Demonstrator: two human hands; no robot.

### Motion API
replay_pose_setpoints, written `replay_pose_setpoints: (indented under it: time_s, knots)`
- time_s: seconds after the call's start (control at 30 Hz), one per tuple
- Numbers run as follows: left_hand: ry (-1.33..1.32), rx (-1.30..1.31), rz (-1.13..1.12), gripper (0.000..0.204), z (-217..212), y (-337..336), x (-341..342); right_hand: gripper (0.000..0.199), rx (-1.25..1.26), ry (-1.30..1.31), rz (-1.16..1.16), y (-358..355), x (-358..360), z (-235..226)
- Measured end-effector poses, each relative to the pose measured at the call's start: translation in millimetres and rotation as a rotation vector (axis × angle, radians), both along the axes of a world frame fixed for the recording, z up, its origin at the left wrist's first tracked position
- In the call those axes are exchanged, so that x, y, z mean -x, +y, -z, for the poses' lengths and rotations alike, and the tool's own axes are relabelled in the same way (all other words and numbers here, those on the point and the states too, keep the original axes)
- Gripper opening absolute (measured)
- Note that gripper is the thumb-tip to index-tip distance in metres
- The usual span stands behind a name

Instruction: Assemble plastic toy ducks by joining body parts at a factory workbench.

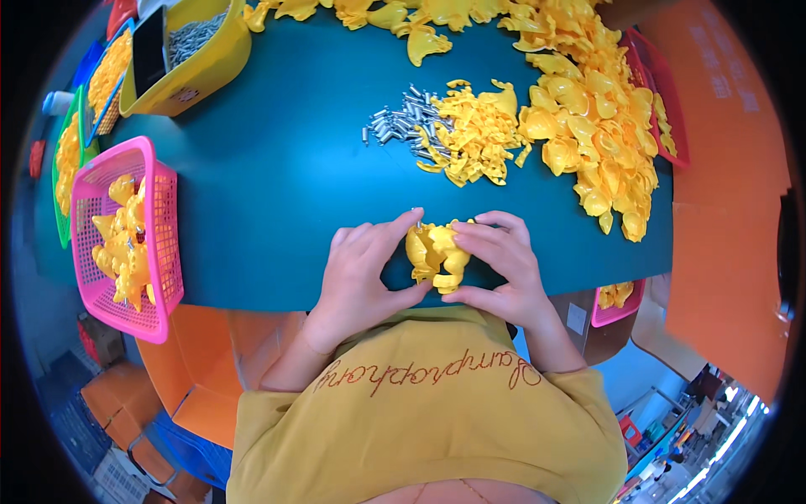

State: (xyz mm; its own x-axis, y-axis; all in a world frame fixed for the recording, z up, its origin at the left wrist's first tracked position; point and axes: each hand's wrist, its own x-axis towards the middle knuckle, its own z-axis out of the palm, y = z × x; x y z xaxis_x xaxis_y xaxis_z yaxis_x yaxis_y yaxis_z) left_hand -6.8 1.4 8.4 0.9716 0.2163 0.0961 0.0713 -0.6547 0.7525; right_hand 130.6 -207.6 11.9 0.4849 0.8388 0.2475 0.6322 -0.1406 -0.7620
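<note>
Over the table's near edge, my left hand (pixel 359 265) pinches a hollow yellow plastic shell half (pixel 420 255) between thumb and forefinger. A small silvery bit shows at that forefinger's tip. My right hand (pixel 509 267) is closed on a rounded yellow plastic figure half (pixel 454 252), right beside the shell. The two parts seem to touch, but I cannot tell whether they are joined. Beyond my hands lie a small heap of silvery metal pins (pixel 406 119) and a pile of small yellow plastic pieces (pixel 477 126), partly mixed together.
Many yellow shells (pixel 600 126) spread along the right and far sides of the green table (pixel 269 202). At the left edge stands a pink basket (pixel 148 244) of yellow figures. A yellow bin (pixel 210 71) of metal parts holds a dark phone-like slab (pixel 151 50).
</note>
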Motion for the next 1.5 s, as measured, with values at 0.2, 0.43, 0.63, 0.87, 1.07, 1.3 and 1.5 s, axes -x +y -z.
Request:
replay_pose_setpoints:
  time_s: [0.2, 0.43, 0.63, 0.87, 1.07, 1.3, 1.5]
  knots:
    - [0.021, 0.029, 0.013, 0.088, 2.5, -0.3, 0.8, 0.074, 0.083, -0.113, -0.060, 9.9, -0.6, 6.9]
    - [-0.038, 0.023, -0.006, 0.088, 2.9, 1.5, 0.7, 0.074, 0.127, -0.225, -0.052, 15.0, 2.0, 0.6]
    - [-0.012, 0.040, 0.006, 0.087, 1.5, 2.6, 1.6, 0.073, 0.176, -0.243, -0.063, 16.4, 2.8, -8.8]
    - [-0.100, 0.046, -0.028, 0.091, 8.5, 0.5, 1.2, 0.072, 0.216, -0.216, -0.082, 20.0, 3.1, -15.0]
    - [-0.044, 0.051, -0.025, 0.085, 3.5, 1.3, 0.8, 0.074, 0.265, -0.100, -0.094, 20.9, -5.0, -16.3]
    - [-0.095, 0.033, -0.038, 0.083, 5.3, -0.3, -0.8, 0.074, 0.324, -0.029, -0.194, 13.7, -14.8, -15.1]
    - [-0.129, 0.016, -0.059, 0.091, 7.7, -2.0, 0.5, 0.070, 0.269, -0.004, -0.153, 10.3, -4.4, -9.9]
